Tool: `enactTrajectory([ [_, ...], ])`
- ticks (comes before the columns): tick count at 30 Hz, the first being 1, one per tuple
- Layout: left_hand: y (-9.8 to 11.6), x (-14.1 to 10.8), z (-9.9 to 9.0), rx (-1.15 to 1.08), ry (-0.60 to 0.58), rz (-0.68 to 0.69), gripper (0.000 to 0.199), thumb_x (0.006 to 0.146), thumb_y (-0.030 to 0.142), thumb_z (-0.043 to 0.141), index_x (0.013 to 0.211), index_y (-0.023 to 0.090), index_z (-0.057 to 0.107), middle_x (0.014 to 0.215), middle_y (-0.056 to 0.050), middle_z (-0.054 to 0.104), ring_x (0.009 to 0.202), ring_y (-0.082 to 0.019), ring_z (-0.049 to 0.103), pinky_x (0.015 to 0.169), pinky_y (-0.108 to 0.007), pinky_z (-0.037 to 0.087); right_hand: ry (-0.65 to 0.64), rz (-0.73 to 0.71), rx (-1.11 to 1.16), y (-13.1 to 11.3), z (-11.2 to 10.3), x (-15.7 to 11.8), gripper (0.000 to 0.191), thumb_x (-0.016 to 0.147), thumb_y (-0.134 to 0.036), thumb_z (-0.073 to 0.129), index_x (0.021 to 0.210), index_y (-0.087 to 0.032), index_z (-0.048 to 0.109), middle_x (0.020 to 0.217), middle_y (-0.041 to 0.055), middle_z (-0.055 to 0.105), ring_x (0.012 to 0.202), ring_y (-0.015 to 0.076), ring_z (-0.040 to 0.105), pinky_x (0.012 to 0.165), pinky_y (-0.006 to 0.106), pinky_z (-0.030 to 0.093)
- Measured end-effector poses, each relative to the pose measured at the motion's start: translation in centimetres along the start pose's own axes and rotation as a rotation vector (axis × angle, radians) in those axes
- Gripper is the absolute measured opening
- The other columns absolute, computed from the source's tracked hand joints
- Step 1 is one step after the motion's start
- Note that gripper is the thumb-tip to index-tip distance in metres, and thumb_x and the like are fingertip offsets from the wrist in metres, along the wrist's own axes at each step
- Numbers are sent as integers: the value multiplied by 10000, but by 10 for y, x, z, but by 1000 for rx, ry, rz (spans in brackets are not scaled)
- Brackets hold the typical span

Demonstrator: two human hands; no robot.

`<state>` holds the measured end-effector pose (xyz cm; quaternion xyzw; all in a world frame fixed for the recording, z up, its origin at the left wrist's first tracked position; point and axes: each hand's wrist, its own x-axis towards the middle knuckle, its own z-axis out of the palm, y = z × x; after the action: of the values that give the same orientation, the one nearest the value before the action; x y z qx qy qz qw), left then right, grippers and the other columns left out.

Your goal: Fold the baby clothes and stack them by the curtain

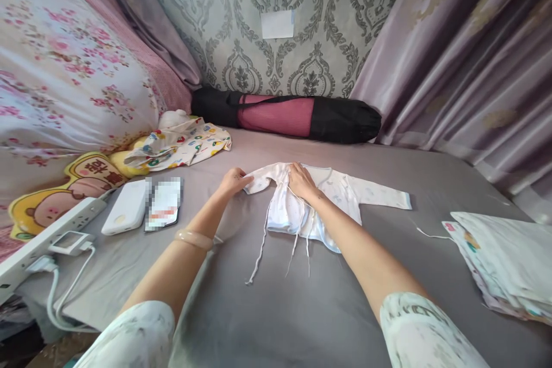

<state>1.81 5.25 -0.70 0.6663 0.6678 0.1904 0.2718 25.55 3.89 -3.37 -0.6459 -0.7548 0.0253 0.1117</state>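
A small white baby shirt (332,190) with pale blue trim and a faint print lies spread on the grey sheet. Its tie strings trail toward me, and the right-hand sleeve stretches out flat. My left hand (234,181) pinches the cuff of the left-hand sleeve. On the upper body of the shirt, near that sleeve's shoulder, my right hand (304,183) grips the cloth, which is bunched beneath its fingers. The fingertips are partly hidden.
A grey-sheeted bed (259,322) bears a black-and-pink roll bag (276,115) along the wall. At left lie a power strip (81,215), a white power bank (126,207), a blurred packet (164,204) and a patterned cloth (185,146). Folded clothes (509,259) are stacked at right.
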Motion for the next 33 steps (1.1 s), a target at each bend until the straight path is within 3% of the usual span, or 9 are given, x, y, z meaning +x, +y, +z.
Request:
enactTrajectory([
  [5, -5, 15, 1, -101, 53, -39, 239, 780, 368, 570, 783, 153, 675, 608, 1, 609, 600, -154, 563, 535, -232, 377, -38, 53, 17, 0, 8, -4, 577, 998, -363, 210, 1453, -37, 349, 1559, 164, 286, 1447, 264, 212, 1166, 387, 168],
  [12, 5, 45, -3, 41, 228, -15, 274, 890, 284, 428, 951, 148, 658, 951, -93, 695, 900, -214, 626, 765, -279, 449, -29, 88, 10, -6, 9, -7, 606, 993, -357, 177, 1483, -25, 305, 1574, 149, 253, 1460, 245, 177, 1180, 395, 127],
  [15, 4, 52, -3, 166, 262, 65, 286, 928, 275, 389, 1036, 163, 629, 1052, -127, 678, 998, -244, 609, 841, -314, 440, -29, 101, 9, -6, 10, -7, 619, 990, -371, 179, 1487, -21, 298, 1576, 144, 247, 1463, 248, 165, 1180, 403, 115],
  [19, -6, 53, 0, 349, 231, 172, 309, 956, 310, 348, 1083, 193, 605, 1078, -131, 645, 985, -256, 608, 825, -330, 447, -28, 111, 2, -6, 12, -7, 640, 989, -398, 159, 1493, -25, 284, 1583, 139, 228, 1464, 247, 158, 1177, 408, 114],
  [25, -13, 53, 6, 497, 150, 154, 356, 978, 313, 290, 1135, 170, 576, 1127, -156, 606, 1002, -266, 615, 829, -353, 462, -25, 114, 0, -6, 12, -7, 630, 982, -389, 172, 1493, -41, 294, 1583, 133, 230, 1465, 242, 159, 1177, 407, 113],
  [30, 2, 45, 5, 583, 185, 146, 336, 952, 243, 342, 1178, 119, 558, 1204, -213, 564, 1098, -320, 582, 899, -425, 453, -15, 113, 5, -6, 13, -7, 628, 982, -387, 186, 1490, -36, 302, 1579, 136, 239, 1463, 248, 167, 1176, 409, 118],
  [33, 23, 33, 15, 611, 200, 317, 354, 951, 217, 342, 1212, 114, 557, 1297, -207, 533, 1229, -310, 506, 1016, -431, 391, -1, 106, 2, -6, 13, -8, 623, 982, -380, 194, 1486, -33, 312, 1576, 137, 250, 1461, 248, 175, 1176, 405, 117],
])
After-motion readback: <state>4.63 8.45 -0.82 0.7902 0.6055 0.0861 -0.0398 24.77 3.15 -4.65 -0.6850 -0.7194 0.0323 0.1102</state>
